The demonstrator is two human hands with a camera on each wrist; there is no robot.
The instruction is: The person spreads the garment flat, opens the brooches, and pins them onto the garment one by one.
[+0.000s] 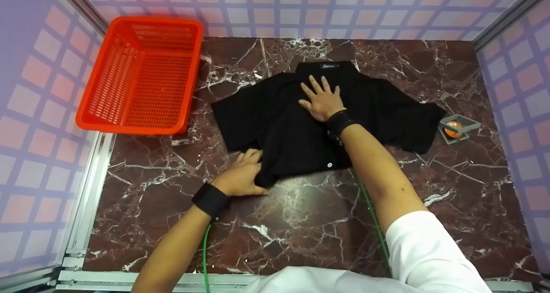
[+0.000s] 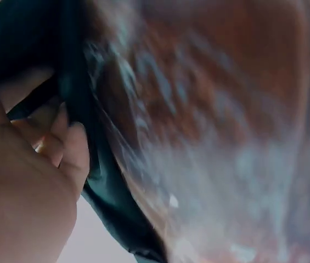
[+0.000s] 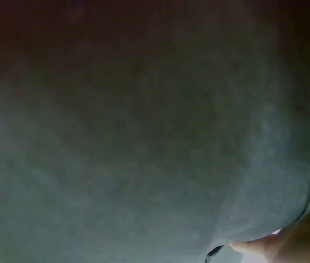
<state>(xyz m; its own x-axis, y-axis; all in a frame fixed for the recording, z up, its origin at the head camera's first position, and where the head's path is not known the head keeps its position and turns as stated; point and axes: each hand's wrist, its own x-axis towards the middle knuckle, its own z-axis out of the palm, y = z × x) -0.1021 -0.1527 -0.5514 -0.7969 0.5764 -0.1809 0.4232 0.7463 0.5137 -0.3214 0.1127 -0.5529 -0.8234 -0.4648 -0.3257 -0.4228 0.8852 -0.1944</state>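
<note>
A black short-sleeved shirt [image 1: 296,142] lies spread on the dark marbled table, its collar towards the back wall and a white button near its lower edge. My left hand [image 1: 242,175] grips the shirt's lower left edge. In the left wrist view, curled fingers [image 2: 75,148] meet the dark cloth [image 2: 108,200]; part of the hold is hidden. My right hand [image 1: 323,102] rests on the shirt below the collar with fingers spread straight. Dark cloth [image 3: 144,153] fills most of the right wrist view, blurred.
A red plastic basket [image 1: 187,108] stands at the back left. By the right sleeve sits a small grey square frame-like object [image 1: 468,123] with an orange round piece [image 1: 453,129]. Green cables [image 1: 205,250] run from both wrists towards the front. Checkered walls [image 1: 309,9] enclose the table.
</note>
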